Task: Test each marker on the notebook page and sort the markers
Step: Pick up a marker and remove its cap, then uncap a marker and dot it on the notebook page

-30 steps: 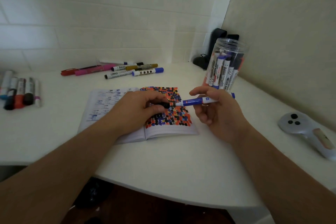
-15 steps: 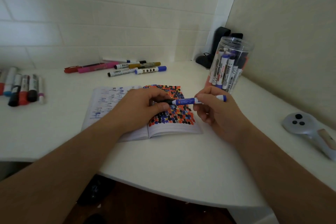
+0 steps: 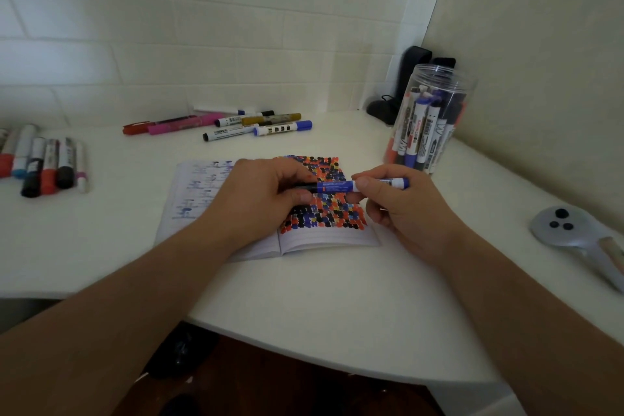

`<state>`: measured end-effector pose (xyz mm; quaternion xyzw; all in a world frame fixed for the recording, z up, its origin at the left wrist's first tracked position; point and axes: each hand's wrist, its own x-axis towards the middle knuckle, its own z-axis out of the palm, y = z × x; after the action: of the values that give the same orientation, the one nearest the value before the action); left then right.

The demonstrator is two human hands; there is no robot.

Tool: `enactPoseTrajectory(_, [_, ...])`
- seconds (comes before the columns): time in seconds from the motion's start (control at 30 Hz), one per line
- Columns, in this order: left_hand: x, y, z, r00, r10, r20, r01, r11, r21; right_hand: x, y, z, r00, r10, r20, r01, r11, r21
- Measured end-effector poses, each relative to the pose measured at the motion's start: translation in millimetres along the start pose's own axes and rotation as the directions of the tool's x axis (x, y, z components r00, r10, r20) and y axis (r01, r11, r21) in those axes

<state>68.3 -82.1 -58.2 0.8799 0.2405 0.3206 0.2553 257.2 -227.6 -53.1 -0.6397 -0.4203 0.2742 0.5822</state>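
Observation:
A blue marker (image 3: 341, 186) lies level above the open notebook (image 3: 324, 240), whose right page is covered in black, blue and orange dabs. My right hand (image 3: 395, 209) pinches the marker's barrel. My left hand (image 3: 266, 192) grips the black cap (image 3: 304, 186), which sits on the marker's left end. Several loose markers (image 3: 236, 123) lie in a group at the back of the table. Another group of markers (image 3: 44, 162) lies at the far left. A clear jar (image 3: 429, 121) to the right holds several more markers upright.
A white table (image 3: 320, 297) fills the corner between two walls. A grey controller (image 3: 574, 233) lies at the right edge. Dark objects (image 3: 401, 91) stand in the corner behind the jar. The table's curved front edge runs below my forearms.
My right hand has brought the blue marker leftwards to my left hand, and the black cap now sits on its tip.

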Motion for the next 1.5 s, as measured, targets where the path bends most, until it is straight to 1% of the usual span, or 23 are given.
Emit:
enactPoseTrajectory(0.1, [-1.3, 3.6, 1.1, 0.992, 0.127, 0.01, -0.127, 0.987, 0.094, -2.4, -1.7, 4.6, 0.999, -0.044, 0.004, 0.044, 0.999, -0.023])
enactPoseTrajectory(0.17, [-2.0, 5.6, 2.8, 0.979, 0.2, 0.038, -0.204, 0.964, 0.172, -4.0, -7.9, 9.1, 0.999, -0.037, -0.016, 0.038, 0.999, 0.029])
enactPoseTrajectory(0.23, [-0.6, 5.0, 2.9, 0.983, 0.184, -0.012, -0.179, 0.965, 0.193, -2.4, -16.2, 13.3, 0.998, 0.005, -0.064, -0.002, 0.999, 0.053])
enactPoseTrajectory(0.27, [0.1, 3.6, 1.1, 0.985, 0.155, -0.068, -0.141, 0.973, 0.182, -0.8, -20.5, 16.8, 0.997, 0.013, -0.075, -0.012, 1.0, 0.016])
enactPoseTrajectory(0.33, [0.7, -0.5, -8.1, 0.981, 0.064, -0.183, -0.038, 0.989, 0.145, 2.9, -26.9, 28.1, 0.998, -0.03, -0.047, 0.02, 0.978, -0.207])
enactPoseTrajectory(0.37, [0.1, -2.6, -15.8, 0.976, 0.02, -0.218, 0.012, 0.99, 0.142, 4.1, -29.1, 36.9, 0.997, -0.081, -0.002, 0.075, 0.932, -0.355])
enactPoseTrajectory(0.43, [-2.3, -10.7, -36.7, 0.966, -0.05, -0.253, 0.093, 0.982, 0.163, 6.5, -33.7, 57.6, 0.974, -0.174, 0.146, 0.227, 0.763, -0.605])
enactPoseTrajectory(0.5, [-8.1, -25.0, -64.7, 0.961, -0.113, -0.251, 0.169, 0.962, 0.215, 11.5, -36.7, 80.0, 0.93, -0.172, 0.324, 0.362, 0.575, -0.734])
enactPoseTrajectory(0.57, [-17.8, -48.0, -94.1, 0.966, -0.138, -0.219, 0.219, 0.886, 0.409, 17.3, -37.5, 100.2, 0.894, -0.123, 0.431, 0.439, 0.437, -0.785])
enactPoseTrajectory(0.6, [-23.9, -61.8, -108.9, 0.97, -0.126, -0.207, 0.221, 0.808, 0.546, 20.0, -36.3, 108.8, 0.884, -0.111, 0.454, 0.458, 0.408, -0.79])
enactPoseTrajectory(0.67, [-36.3, -88.6, -135.0, 0.977, -0.118, -0.176, 0.211, 0.618, 0.757, 24.0, -29.4, 120.7, 0.871, -0.14, 0.47, 0.485, 0.39, -0.783])
enactPoseTrajectory(0.7, [-41.5, -100.7, -145.3, 0.976, -0.148, -0.161, 0.216, 0.543, 0.812, 25.4, -25.1, 124.4, 0.867, -0.16, 0.472, 0.495, 0.388, -0.777])
enactPoseTrajectory(0.77, [-47.6, -116.4, -157.3, 0.964, -0.232, -0.131, 0.226, 0.449, 0.864, 27.1, -20.9, 126.6, 0.863, -0.167, 0.477, 0.501, 0.398, -0.768])
enactPoseTrajectory(0.83, [-47.2, -121.5, -162.0, 0.954, -0.285, -0.094, 0.21, 0.408, 0.889, 27.3, -20.7, 124.0, 0.863, -0.146, 0.484, 0.499, 0.403, -0.767])
enactPoseTrajectory(0.93, [-42.1, -123.3, -162.1, 0.955, -0.29, -0.064, 0.175, 0.375, 0.91, 25.4, -26.1, 116.8, 0.862, -0.09, 0.499, 0.487, 0.423, -0.764])
enactPoseTrajectory(1.07, [-36.7, -131.4, -163.1, 0.94, -0.329, -0.085, 0.198, 0.328, 0.924, 24.1, -24.2, 110.3, 0.864, -0.072, 0.498, 0.458, 0.522, -0.72])
enactPoseTrajectory(1.17, [-27.6, -134.8, -164.4, 0.923, -0.368, -0.117, 0.236, 0.297, 0.925, 25.8, -21.6, 109.3, 0.864, -0.077, 0.497, 0.455, 0.541, -0.707])
enactPoseTrajectory(1.23, [-15.0, -130.1, -160.8, 0.919, -0.373, -0.129, 0.251, 0.3, 0.92, 26.2, -23.4, 109.3, 0.863, -0.07, 0.501, 0.456, 0.535, -0.711])
enactPoseTrajectory(1.27, [-6.3, -127.0, -155.8, 0.92, -0.371, -0.124, 0.255, 0.331, 0.909, 26.3, -24.1, 109.2, 0.862, -0.065, 0.502, 0.454, 0.538, -0.71])
enactPoseTrajectory(1.3, [4.0, -124.1, -148.9, 0.925, -0.362, -0.115, 0.26, 0.383, 0.886, 26.4, -24.3, 108.9, 0.861, -0.061, 0.505, 0.453, 0.544, -0.706])
enactPoseTrajectory(1.4, [40.2, -115.7, -116.5, 0.938, -0.338, -0.075, 0.274, 0.593, 0.757, 28.7, -23.5, 106.6, 0.859, -0.06, 0.508, 0.446, 0.572, -0.688])
enactPoseTrajectory(1.43, [52.5, -113.8, -104.1, 0.944, -0.326, -0.057, 0.266, 0.643, 0.718, 29.6, -23.8, 106.0, 0.861, -0.06, 0.505, 0.441, 0.584, -0.682])
enactPoseTrajectory(1.5, [74.0, -109.4, -80.2, 0.95, -0.31, -0.033, 0.25, 0.695, 0.675, 31.0, -23.8, 104.5, 0.863, -0.06, 0.502, 0.436, 0.591, -0.679])
